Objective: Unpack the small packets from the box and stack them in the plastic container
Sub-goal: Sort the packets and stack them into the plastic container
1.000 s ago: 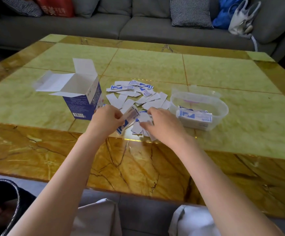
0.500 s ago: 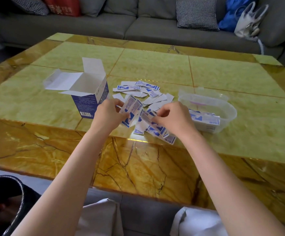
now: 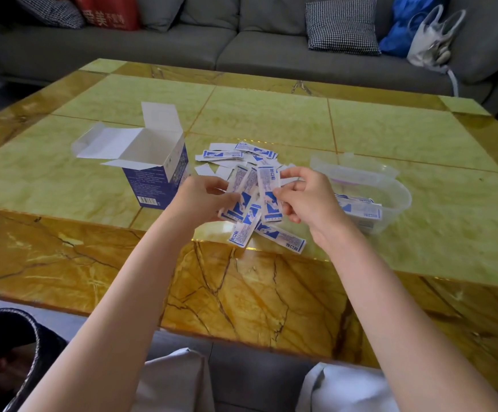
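Presently both hands are raised just above the near part of the table [image 3: 390,135], each holding small blue-and-white packets. The left hand [image 3: 203,197] has its fingers curled round a fanned bunch of packets [image 3: 242,191], gripped at their lower ends. The right hand [image 3: 307,200] pinches one upright packet [image 3: 267,194] between thumb and fingers, close beside the left hand's bunch; whether the two touch cannot be told. Below the hands, two loose packets [image 3: 283,237] lie on the table near its marbled border. Further loose packets [image 3: 239,153] lie scattered flat on the green surface behind the hands. The box [image 3: 155,176], blue-sided with white flaps open upward, stands upright to the left of the scatter. The plastic container [image 3: 390,185], clear and uncovered, sits on the table to the right of the hands, with a low stack of packets [image 3: 360,209] lying in its near part. A grey sofa [image 3: 242,40] with a checked cushion [image 3: 341,25] stands beyond the table.
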Action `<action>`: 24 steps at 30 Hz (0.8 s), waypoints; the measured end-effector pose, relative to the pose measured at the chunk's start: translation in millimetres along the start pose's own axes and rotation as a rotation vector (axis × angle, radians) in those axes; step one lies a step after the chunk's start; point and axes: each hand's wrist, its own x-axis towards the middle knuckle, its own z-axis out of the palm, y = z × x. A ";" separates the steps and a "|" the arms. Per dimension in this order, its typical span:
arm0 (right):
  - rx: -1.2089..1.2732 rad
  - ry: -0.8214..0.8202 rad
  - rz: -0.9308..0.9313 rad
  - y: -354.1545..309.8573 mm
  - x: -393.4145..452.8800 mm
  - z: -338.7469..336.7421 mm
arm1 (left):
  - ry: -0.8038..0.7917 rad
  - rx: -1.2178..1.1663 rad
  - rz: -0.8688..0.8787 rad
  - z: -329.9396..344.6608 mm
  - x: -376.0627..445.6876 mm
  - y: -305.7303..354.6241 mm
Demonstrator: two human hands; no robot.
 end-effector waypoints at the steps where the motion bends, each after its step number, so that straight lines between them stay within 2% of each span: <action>1: 0.000 0.004 -0.005 0.2 0.0 0.6 | -0.009 -0.037 -0.009 1.0 -0.6 0.3; 6: -0.003 -0.025 -0.015 2.1 -1.1 7.3 | -0.034 -0.100 -0.024 7.3 -3.5 5.0; 10: -0.053 0.024 -0.057 5.1 -0.8 11.0 | -0.088 -0.104 0.012 12.2 -6.0 6.9; 16: -0.067 0.014 -0.135 4.1 -5.5 16.0 | -0.056 0.046 0.088 14.1 -3.2 2.3; 17: -0.161 0.023 -0.191 3.8 -6.3 15.1 | -0.021 0.121 0.113 11.5 -1.9 0.8; 19: -0.509 0.073 -0.415 2.1 -7.5 11.1 | 0.043 0.304 0.174 5.1 -0.5 -0.9; 21: -0.775 0.056 -0.613 -1.1 -7.7 7.0 | 0.036 0.410 0.211 0.2 -0.5 -0.8; 24: -0.904 -0.097 -0.664 -0.9 -7.0 5.5 | -0.043 0.453 0.240 -2.8 -1.8 1.3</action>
